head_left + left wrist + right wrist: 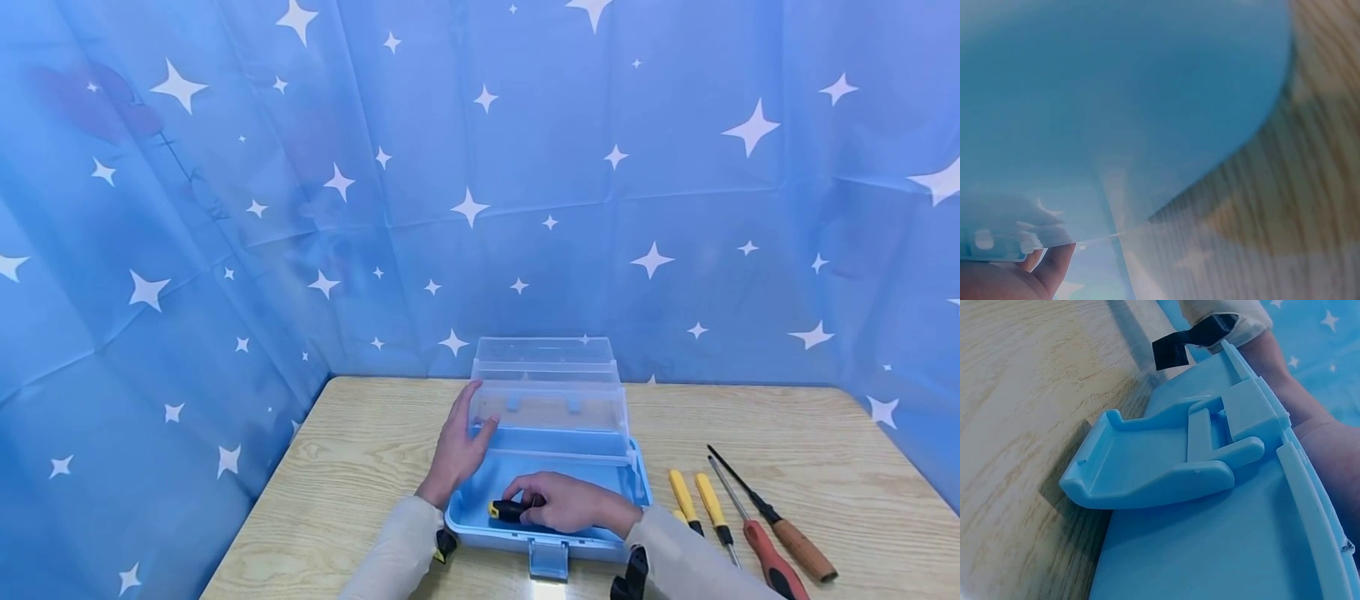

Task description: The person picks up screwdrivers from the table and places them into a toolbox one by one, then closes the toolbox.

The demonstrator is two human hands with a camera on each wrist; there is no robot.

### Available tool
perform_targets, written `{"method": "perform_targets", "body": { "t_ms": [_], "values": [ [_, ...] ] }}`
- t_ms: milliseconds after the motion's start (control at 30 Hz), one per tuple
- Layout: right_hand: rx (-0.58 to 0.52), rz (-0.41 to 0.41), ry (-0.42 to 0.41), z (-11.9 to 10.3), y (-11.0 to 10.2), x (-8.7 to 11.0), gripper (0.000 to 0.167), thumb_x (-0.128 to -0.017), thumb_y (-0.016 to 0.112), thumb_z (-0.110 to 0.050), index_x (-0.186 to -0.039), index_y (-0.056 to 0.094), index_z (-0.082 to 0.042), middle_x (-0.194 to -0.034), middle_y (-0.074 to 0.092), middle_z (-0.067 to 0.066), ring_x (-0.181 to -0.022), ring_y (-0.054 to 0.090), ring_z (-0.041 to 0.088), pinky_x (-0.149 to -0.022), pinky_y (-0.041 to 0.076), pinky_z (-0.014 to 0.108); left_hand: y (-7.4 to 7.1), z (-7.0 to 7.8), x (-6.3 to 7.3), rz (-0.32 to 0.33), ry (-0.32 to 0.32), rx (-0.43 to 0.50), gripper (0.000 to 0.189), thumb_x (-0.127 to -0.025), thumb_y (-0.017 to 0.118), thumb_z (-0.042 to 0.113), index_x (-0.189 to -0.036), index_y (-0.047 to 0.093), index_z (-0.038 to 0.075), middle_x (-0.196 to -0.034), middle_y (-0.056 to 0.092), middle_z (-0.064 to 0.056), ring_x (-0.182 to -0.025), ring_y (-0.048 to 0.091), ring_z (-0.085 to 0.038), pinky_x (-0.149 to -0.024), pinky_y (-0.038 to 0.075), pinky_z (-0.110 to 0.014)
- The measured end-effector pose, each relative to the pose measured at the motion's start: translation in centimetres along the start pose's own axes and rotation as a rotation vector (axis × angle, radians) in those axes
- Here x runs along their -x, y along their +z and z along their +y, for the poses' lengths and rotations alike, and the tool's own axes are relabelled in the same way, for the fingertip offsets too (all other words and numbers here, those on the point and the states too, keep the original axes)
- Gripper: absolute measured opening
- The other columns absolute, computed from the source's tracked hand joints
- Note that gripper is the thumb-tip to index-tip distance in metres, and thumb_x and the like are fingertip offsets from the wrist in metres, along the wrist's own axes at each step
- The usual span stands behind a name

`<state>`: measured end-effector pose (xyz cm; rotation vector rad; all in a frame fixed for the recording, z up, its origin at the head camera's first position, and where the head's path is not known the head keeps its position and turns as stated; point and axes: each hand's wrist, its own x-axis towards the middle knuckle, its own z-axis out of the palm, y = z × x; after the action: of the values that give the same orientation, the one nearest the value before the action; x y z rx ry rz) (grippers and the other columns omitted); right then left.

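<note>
A light blue toolbox (498, 540) stands on the table with its clear lid (547, 408) raised at the back. My right hand (570, 504) reaches inside and grips a screwdriver by its black handle with a yellow end (506, 511), low over the box floor. The rest of that screwdriver is hidden by the hand. At the box's left side, my left hand (459, 450) has its fingers extended against the lid's left edge, thumb spread apart. The left wrist view shows part of this hand (1016, 281) by clear plastic. The front latch (1147, 459) hangs down.
Right of the box lie two screwdrivers with yellow handles (682, 493), a red-handled one (768, 554) and a wooden-handled one (802, 548). Another yellow piece (679, 517) is partly hidden by the right sleeve. A blue star-patterned curtain (525, 183) borders the wooden table (352, 467).
</note>
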<state>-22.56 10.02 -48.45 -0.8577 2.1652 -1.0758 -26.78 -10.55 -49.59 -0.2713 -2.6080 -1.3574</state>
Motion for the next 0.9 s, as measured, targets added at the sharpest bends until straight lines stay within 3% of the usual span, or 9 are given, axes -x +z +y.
{"method": "perform_targets", "body": {
  "t_ms": [367, 667, 900],
  "values": [
    [0.017, -0.015, 0.019, 0.19, 0.12, -0.03, 0.028, -0.096, 0.061, -0.008, -0.123, 0.065, -0.017, -0.104, 0.068, -0.005, -0.088, 0.06, 0.008, -0.087, 0.052, 0.031, 0.17, -0.07, -0.03, 0.008, -0.009, -0.002, 0.06, -0.1, 0.056, 0.036, -0.153, 0.029, 0.036, -0.16, 0.032, 0.0, -0.144, 0.037, -0.028, -0.113, 0.036, -0.057],
    [0.03, -0.019, 0.028, 0.1, 0.09, 0.06, 0.027, -0.096, 0.062, -0.009, -0.121, 0.065, -0.017, -0.101, 0.067, -0.006, -0.086, 0.059, 0.008, -0.086, 0.052, 0.031, 0.19, -0.18, -0.05, 0.004, -0.022, -0.003, 0.06, -0.1, 0.055, 0.042, -0.153, 0.029, 0.038, -0.16, 0.031, 0.003, -0.144, 0.036, -0.026, -0.114, 0.035, -0.056],
    [-0.01, -0.011, 0.005, 0.18, 0.1, 0.02, 0.028, -0.096, 0.058, -0.002, -0.122, 0.064, -0.011, -0.095, 0.067, -0.004, -0.082, 0.06, 0.008, -0.08, 0.052, 0.025, 0.23, -0.25, -0.07, 0.005, -0.012, -0.004, 0.06, -0.099, 0.055, 0.045, -0.153, 0.029, 0.038, -0.16, 0.031, 0.003, -0.144, 0.037, -0.025, -0.114, 0.035, -0.055]
  ]
}}
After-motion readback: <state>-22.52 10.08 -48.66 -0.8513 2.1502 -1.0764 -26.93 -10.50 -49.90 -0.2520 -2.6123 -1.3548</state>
